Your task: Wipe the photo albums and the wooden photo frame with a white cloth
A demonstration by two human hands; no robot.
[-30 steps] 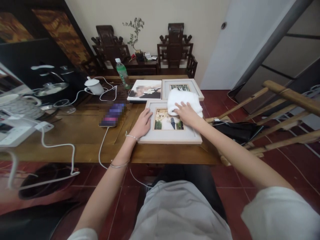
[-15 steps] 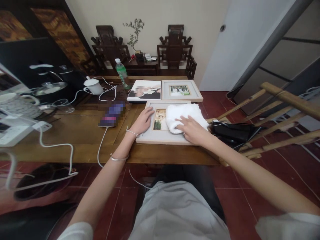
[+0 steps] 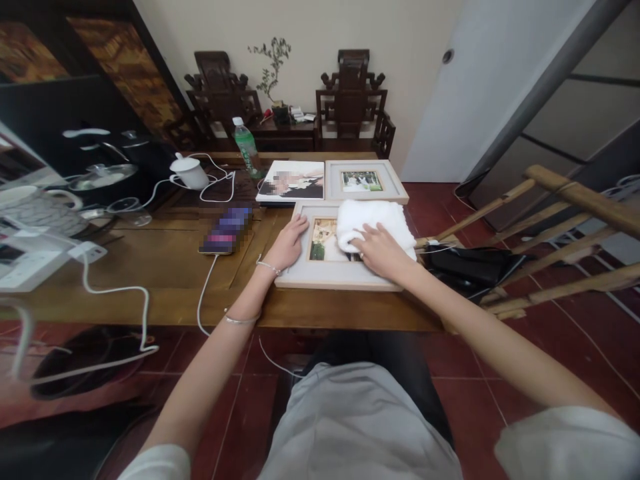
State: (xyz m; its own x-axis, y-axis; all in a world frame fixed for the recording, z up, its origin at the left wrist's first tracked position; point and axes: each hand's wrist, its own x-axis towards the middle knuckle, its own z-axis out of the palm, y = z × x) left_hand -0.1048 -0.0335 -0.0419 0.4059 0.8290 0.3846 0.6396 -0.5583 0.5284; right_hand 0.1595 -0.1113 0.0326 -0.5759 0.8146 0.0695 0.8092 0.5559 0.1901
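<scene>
A light framed photo [image 3: 320, 275] lies flat near the front edge of the wooden table [image 3: 150, 267]. My left hand [image 3: 289, 241] rests on the frame's left border, fingers flat and together, holding nothing. My right hand [image 3: 381, 251] presses flat on a folded white towel [image 3: 375, 220] that covers the right part of the frame's glass. Behind it lie a second framed photo [image 3: 365, 181] and an unframed photo print [image 3: 291, 181].
A phone [image 3: 226, 229] on a white cable lies left of the frame. Further left are a white lidded cup [image 3: 187, 172], a green bottle [image 3: 245, 145], pots and a power strip [image 3: 30, 263]. A bamboo chair [image 3: 560, 227] stands right of the table; carved chairs line the wall.
My right hand drew the towel from the frame's far right corner down across the glass, then shifted it slightly back up. My left hand stayed on the frame's left border.
</scene>
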